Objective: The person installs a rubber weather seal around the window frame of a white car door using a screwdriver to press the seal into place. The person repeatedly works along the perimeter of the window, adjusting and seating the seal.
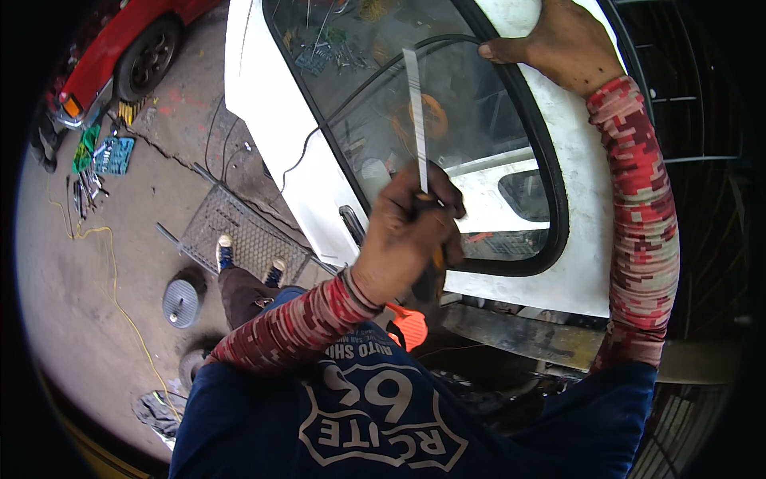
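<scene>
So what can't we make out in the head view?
All head view:
- Knife handle: mostly hidden by the left hand.
- Right hand: partly cut off by the top edge.
- Loose tools: too small to tell apart.
- Red car: cut off by top edge and dark rim.

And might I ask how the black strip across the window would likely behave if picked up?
The strip would probably flop, as it bends in long curves. It looks light, being thin. Its upper part may not lift freely, since the right hand is right beside it.
</scene>
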Demonstrator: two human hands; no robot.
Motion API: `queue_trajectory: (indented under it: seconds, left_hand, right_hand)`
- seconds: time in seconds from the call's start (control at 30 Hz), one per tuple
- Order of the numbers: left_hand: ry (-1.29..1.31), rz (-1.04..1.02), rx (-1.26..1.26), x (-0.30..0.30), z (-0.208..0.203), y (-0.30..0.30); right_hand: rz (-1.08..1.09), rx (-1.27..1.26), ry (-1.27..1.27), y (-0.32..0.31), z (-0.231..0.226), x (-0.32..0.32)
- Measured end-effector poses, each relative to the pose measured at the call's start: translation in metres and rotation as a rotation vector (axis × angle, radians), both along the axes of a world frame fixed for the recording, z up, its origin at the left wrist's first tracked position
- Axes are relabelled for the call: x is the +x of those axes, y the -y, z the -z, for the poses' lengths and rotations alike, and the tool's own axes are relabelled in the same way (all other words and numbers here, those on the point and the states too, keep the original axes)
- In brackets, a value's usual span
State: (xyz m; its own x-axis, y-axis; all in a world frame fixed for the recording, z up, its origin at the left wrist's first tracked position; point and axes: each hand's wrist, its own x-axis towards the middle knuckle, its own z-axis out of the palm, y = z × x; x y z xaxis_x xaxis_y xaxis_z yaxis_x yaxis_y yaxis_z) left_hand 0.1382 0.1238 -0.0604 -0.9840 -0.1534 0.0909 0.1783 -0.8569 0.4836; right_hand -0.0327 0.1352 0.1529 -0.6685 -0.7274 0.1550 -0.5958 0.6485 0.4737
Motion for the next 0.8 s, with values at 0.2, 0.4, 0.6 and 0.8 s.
queue_trajectory:
  seconds: [0.2, 0.4, 0.6, 0.8]
  left_hand:
    - [0.004, -0.673, -0.52, -0.085, -0.025, 0.063]
    - [-0.2, -0.482, -0.622, -0.143, -0.043, 0.071]
    - [-0.14, -0.485, -0.705, -0.155, -0.039, 0.074]
    - [-0.31, -0.163, -0.845, -0.133, -0.028, 0.084]
  right_hand:
    - [-0.021, -0.05, 0.041, -0.008, -0.007, -0.006]
    - [-0.154, -0.28, 0.215, -0.035, -0.002, -0.031]
    - [0.056, -0.31, 0.039, -0.096, 0.01, 0.034]
    - [0.287, -0.28, -0.28, -0.116, 0.043, 0.081]
